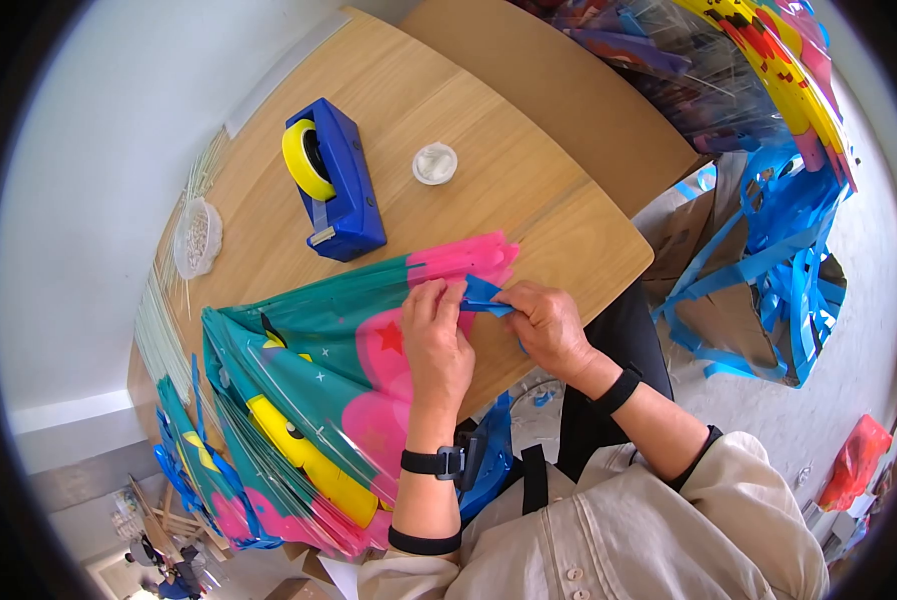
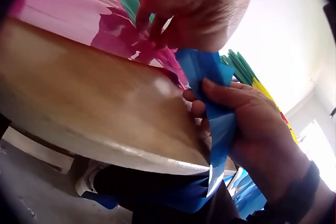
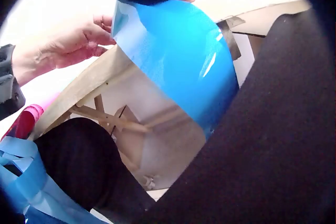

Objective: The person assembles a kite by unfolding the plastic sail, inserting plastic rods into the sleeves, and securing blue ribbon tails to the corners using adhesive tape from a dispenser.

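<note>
A glossy blue plastic strip (image 1: 482,294) stretches between my two hands over the near edge of the table. My right hand (image 1: 549,325) pinches it, with the thumb (image 2: 223,94) lying flat along it in the left wrist view. At the other end, my left hand (image 1: 439,335) holds the strip by its fingertips. Below that hand lies a stack of thin printed plastic sheets (image 1: 319,365), green and pink with yellow figures. Their gathered pink end (image 1: 464,257) is beside the left fingertips. The strip's loose length (image 3: 184,56) curves down past the table edge in the right wrist view.
A blue tape dispenser (image 1: 354,190) with yellow tape stands farther back, with a small white dish (image 1: 435,163) beside it. Along the left edge are a white bowl (image 1: 198,238) and thin pale sticks (image 1: 159,320). More blue strips (image 1: 769,270) drape over a cardboard box at right.
</note>
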The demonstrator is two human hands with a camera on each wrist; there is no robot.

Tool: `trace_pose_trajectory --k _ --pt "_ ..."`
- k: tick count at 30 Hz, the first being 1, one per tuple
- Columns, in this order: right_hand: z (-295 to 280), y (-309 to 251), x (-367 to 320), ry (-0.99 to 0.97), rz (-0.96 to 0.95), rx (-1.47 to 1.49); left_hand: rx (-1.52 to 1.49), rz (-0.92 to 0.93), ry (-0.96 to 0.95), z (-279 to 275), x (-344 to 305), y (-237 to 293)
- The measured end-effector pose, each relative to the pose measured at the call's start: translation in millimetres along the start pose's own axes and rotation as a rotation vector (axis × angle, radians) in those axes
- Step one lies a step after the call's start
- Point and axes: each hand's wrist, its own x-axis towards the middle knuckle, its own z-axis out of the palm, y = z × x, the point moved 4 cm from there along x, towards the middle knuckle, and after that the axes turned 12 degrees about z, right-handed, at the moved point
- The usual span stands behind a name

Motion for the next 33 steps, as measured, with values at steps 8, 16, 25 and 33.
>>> trace_pose_trajectory --k 8,16,25,33 --pt "1.3 -2.2 -0.8 0.039 -0.010 -0.060 0.156 0.023 -0.129 2.7 -1.6 11.0" --pt "0.4 -10.8 -4.8 0.082 -0.178 -0.252 0.177 0.042 -0.159 1.2 -2.5 12.4" --pt "6.2 -17.0 -11.0 -0.040 -0.373 -0.449 0.168 0.052 -0.162 -0.2 0.0 12.4" --pt "9.6 -13.5 -10.6 -0.131 -0.280 -0.333 0.165 0.045 -0.168 -0.8 1.7 11.6"
